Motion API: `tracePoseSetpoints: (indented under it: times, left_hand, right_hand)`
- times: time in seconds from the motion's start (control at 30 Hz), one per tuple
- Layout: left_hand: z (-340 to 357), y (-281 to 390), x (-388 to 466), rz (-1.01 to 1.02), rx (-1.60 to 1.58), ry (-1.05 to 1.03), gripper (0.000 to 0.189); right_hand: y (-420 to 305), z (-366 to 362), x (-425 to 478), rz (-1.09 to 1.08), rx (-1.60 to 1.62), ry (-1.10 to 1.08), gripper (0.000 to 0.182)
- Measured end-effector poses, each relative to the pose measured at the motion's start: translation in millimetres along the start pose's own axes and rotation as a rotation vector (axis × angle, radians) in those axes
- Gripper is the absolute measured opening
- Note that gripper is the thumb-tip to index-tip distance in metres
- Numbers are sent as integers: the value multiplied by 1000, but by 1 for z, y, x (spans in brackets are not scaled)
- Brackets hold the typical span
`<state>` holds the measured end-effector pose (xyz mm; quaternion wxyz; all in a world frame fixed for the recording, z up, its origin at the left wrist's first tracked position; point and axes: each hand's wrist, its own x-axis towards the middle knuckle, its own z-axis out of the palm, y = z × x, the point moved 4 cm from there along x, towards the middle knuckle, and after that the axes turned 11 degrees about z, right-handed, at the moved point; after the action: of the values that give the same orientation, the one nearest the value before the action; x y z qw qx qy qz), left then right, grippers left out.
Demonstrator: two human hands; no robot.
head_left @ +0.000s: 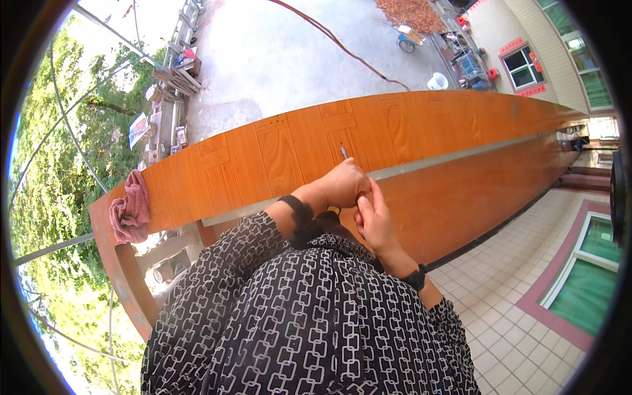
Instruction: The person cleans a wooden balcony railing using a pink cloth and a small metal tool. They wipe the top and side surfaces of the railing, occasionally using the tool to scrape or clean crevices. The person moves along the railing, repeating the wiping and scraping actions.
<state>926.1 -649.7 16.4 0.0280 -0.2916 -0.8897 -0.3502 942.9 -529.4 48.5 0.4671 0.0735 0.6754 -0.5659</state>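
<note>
My left hand (345, 182) is closed in a fist over the near edge of a long wood-patterned ledge (276, 163). A small slim pale-blue thing (344, 152) shows just beyond its knuckles; whether the fist grips it, I cannot tell. My right hand (377, 217) meets the left fist from the right, with its forefinger extended and its thumb bent close to it. Anything thin between the fingertips is too small to make out. Both wrists bear black bands. A crumpled pink towel (129, 207) hangs over the ledge's left end.
Beyond the ledge lies a concrete yard (276, 54) with a hose (345, 44), a white bucket (437, 81), a wheeled cart (407, 42) and a reddish-brown heap (410, 15). A tiled surface with a green-paned window (582, 271) is at the lower right. Metal bars cross the left side.
</note>
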Motion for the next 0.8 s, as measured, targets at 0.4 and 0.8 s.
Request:
tracePoseSetpoints:
  times: [0.4,0.8]
  left_hand:
    - [17,13,-6,-7,56,-45,16]
    - [-11,7,1,-73,12,-89,7]
  right_hand:
    - [23,-5,-8,-10,-26,-24,53]
    - [3,0,-5,31,43,8,49]
